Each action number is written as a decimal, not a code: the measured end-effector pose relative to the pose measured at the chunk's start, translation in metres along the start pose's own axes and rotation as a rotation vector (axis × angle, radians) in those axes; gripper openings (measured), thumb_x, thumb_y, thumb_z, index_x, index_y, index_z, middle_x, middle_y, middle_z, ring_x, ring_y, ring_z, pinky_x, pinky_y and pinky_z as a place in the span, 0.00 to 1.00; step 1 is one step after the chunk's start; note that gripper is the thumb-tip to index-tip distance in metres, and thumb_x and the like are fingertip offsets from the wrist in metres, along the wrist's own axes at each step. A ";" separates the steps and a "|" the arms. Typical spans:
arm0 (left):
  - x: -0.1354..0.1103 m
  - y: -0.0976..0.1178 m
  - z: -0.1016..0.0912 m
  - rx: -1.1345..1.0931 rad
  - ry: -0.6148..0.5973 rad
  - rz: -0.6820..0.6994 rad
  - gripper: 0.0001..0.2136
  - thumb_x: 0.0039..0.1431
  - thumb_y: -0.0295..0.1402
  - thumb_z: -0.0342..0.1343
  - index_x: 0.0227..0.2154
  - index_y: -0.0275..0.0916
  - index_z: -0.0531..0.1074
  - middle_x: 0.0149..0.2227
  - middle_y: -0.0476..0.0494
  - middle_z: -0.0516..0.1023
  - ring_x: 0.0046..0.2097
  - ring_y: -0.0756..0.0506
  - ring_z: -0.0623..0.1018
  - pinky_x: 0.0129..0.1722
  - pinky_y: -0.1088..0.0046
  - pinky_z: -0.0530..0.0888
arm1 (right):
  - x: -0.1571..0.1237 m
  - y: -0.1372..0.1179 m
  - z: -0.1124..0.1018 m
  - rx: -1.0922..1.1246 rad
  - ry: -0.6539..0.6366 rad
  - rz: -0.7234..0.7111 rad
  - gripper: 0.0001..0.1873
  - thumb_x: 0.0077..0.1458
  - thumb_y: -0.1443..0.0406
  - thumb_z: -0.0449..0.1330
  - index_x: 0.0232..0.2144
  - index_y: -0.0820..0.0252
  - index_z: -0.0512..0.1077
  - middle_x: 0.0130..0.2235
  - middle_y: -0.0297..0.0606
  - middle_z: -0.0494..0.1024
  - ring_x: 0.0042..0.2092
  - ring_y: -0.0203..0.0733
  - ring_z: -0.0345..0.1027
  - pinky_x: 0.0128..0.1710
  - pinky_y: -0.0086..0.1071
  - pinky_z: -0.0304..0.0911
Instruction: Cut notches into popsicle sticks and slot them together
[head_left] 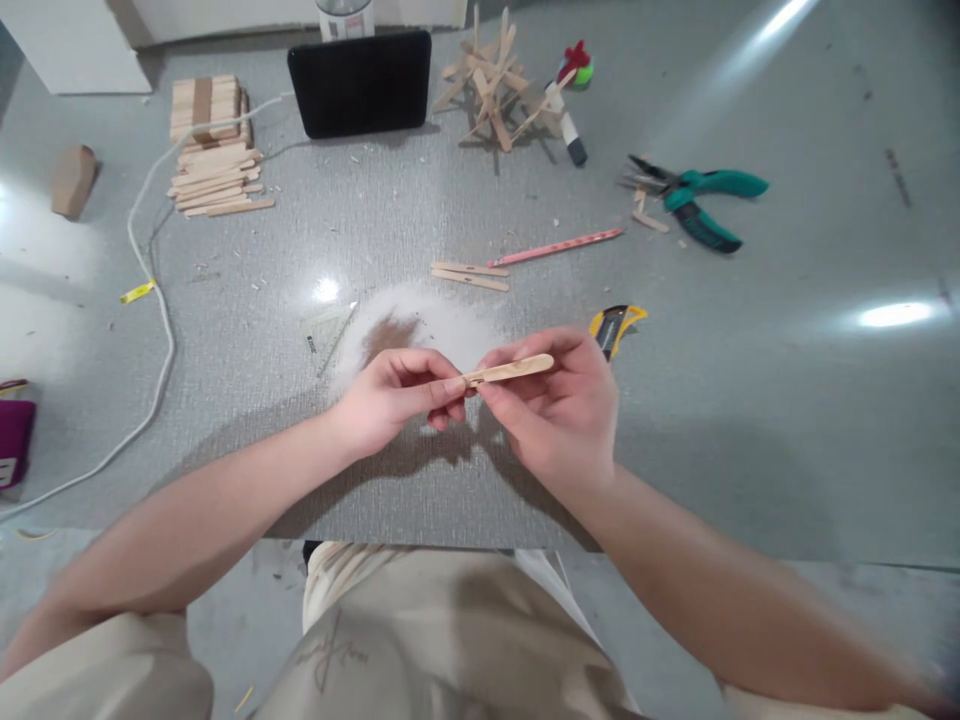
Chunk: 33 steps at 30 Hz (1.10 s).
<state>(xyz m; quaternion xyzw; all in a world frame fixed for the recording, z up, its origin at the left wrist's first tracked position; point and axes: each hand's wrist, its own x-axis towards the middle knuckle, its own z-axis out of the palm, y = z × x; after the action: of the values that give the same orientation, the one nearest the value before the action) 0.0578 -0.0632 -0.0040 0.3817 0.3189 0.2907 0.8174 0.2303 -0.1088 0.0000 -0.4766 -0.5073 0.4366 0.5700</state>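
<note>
My left hand [401,395] pinches the left end of a wooden craft stick [519,368] between thumb and fingers. My right hand [566,405] grips the same stick from below, near its middle, so the rounded right end points out over the fingers. A small dark notch or mark shows on the stick between the two thumbs; whether a second stick lies beneath cannot be made out. Just beyond the hands, two loose craft sticks [470,277] with dark slots lie beside a pink pencil [556,247]. A yellow utility knife [616,328] is partly behind my right hand.
Teal-handled pliers [701,200] rest at the right. At the back are a craft-stick structure [491,90], a glue tube [571,135] and a dark tablet [360,85]. Stacked sticks [214,180] and a white cable [169,340] lie left. A clear set square [328,335] lies near a white powdery patch [450,320].
</note>
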 end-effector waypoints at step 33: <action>-0.004 0.007 0.003 0.361 -0.004 0.245 0.15 0.56 0.45 0.68 0.27 0.36 0.78 0.25 0.48 0.77 0.26 0.53 0.73 0.26 0.77 0.72 | 0.017 0.005 -0.011 0.332 -0.146 0.398 0.17 0.41 0.61 0.74 0.27 0.54 0.68 0.29 0.30 0.76 0.30 0.35 0.70 0.32 0.33 0.68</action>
<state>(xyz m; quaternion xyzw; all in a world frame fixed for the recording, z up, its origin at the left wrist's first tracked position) 0.0554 -0.0636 0.0044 0.5585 0.3153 0.3251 0.6950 0.2435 -0.0921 -0.0020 -0.4340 -0.3648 0.6505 0.5054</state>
